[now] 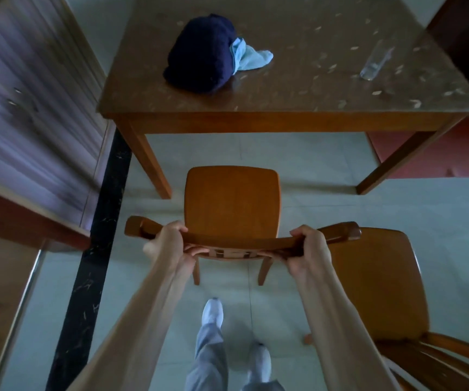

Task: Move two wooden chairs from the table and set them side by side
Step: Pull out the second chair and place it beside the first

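Observation:
A wooden chair [232,201] stands on the pale tiled floor just in front of the wooden table [284,119], its seat facing the table. My left hand [171,244] grips the left part of its curved top rail, and my right hand [309,249] grips the right part. A second wooden chair [377,280] stands close at the right, its seat beside the first chair's back corner and its backrest at the lower right edge of the view.
On the table lie a dark blue bundle with a light blue cloth [208,55] and a clear plastic bottle [375,60] on its side. A wooden cabinet [30,114] and a black floor strip [95,249] run along the left. My feet [213,311] are behind the chair.

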`<control>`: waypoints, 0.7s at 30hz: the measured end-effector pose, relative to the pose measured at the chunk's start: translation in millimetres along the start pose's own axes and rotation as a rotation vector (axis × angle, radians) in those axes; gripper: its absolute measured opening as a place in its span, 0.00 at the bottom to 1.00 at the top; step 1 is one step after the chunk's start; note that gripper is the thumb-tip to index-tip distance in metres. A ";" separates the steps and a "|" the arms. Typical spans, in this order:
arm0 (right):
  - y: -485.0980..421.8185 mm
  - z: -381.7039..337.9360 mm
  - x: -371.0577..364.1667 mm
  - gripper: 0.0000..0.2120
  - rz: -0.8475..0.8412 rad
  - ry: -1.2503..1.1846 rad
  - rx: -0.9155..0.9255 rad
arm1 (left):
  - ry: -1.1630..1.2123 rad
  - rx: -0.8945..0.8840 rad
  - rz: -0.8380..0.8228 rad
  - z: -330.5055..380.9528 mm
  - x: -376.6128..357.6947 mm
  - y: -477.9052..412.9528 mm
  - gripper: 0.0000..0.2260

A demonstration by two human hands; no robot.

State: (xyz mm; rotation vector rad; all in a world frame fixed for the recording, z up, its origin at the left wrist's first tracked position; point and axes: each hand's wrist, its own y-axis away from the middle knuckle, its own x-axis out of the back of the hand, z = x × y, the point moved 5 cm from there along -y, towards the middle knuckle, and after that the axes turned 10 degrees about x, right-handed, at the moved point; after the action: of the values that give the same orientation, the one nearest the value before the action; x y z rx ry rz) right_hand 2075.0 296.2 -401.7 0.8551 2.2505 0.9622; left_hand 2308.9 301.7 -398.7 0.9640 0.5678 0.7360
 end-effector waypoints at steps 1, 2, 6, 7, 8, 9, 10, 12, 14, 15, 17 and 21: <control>5.3 0.4 12.1 0.15 -0.004 0.008 0.007 | 0.015 0.004 0.014 -12.2 8.0 4.9 0.14; 11.5 1.1 26.4 0.15 0.002 0.005 0.009 | 0.012 0.015 0.020 -25.5 14.9 10.1 0.16; 33.2 4.5 67.3 0.14 0.005 0.026 0.027 | 0.034 0.050 0.038 -59.4 44.0 32.7 0.21; 36.8 5.4 74.3 0.13 -0.005 0.039 0.035 | 0.036 0.052 0.039 -67.0 48.6 36.6 0.22; 41.6 8.1 82.1 0.12 -0.008 0.053 0.039 | 0.039 0.052 0.042 -75.0 54.8 41.8 0.22; 45.7 11.4 91.0 0.12 0.006 0.053 0.040 | 0.035 0.044 0.057 -80.0 61.2 47.5 0.23; 50.7 15.8 100.6 0.12 0.014 0.056 0.037 | 0.039 0.042 0.068 -85.3 68.8 53.6 0.22; 60.3 24.2 115.2 0.14 0.010 0.039 0.044 | 0.053 0.042 0.069 -95.0 82.1 62.1 0.20; 68.7 33.0 131.1 0.14 0.034 0.034 0.038 | 0.048 0.024 0.107 -103.6 97.7 68.3 0.15; 73.8 38.0 136.7 0.13 0.025 0.037 0.027 | 0.054 0.025 0.096 -108.4 104.0 70.9 0.12; 85.0 45.7 148.5 0.13 0.024 0.023 0.027 | 0.066 0.020 0.102 -115.1 117.5 79.1 0.12; 94.9 61.0 171.5 0.14 0.033 0.037 0.028 | 0.057 0.017 0.112 -133.1 140.5 87.7 0.13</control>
State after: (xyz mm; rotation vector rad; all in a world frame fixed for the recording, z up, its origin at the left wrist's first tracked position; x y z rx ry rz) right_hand 2036.7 497.9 -404.0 0.8966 2.2922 0.9710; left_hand 2275.5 511.6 -398.2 0.9989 0.5743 0.8619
